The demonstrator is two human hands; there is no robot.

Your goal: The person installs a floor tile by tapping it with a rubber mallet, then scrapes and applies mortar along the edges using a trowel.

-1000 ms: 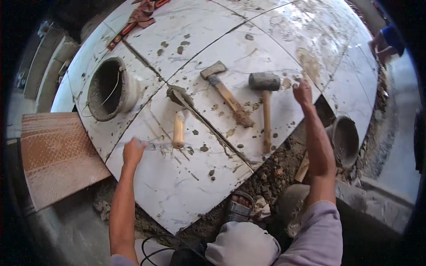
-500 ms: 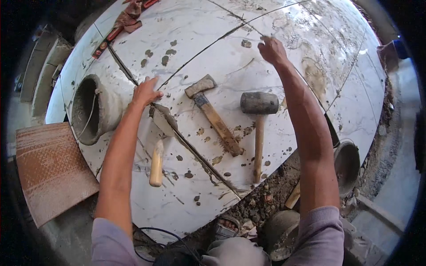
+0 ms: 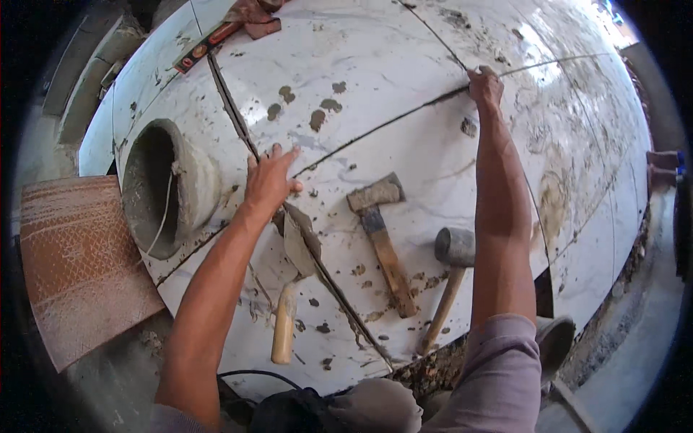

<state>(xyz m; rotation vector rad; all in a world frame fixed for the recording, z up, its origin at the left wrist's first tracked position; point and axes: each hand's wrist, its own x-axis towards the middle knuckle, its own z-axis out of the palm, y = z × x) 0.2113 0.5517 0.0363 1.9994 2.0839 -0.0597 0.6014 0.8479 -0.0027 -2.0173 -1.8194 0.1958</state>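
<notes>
My left hand (image 3: 273, 182) rests on the marble-look white tile (image 3: 393, 155) with fingers spread, beside a dark joint. My right hand (image 3: 486, 88) is farther off, its fingers curled together over the spot where the tile joints meet. Whether anything is in those fingers is hidden. Just below my left hand lies a trowel (image 3: 284, 328) with a wooden handle, its blade by the joint. Between my arms lie a hammer (image 3: 390, 252) with a mortar-coated head and a black rubber mallet (image 3: 453, 247), partly behind my right forearm.
A mortar-caked bucket (image 3: 202, 180) lies tipped over at left, next to a brown patterned tile (image 3: 83, 252). At the far left is a red spirit level (image 3: 208, 45) with a reddish cloth (image 3: 261, 27). Another bucket (image 3: 554, 345) stands at lower right. Wet mortar spots dot the tiles.
My right hand has reached farther forward along the tiles to the joint crossing. My left hand stays on the tile near the joint. The whole view has shifted, so the tools appear lower.
</notes>
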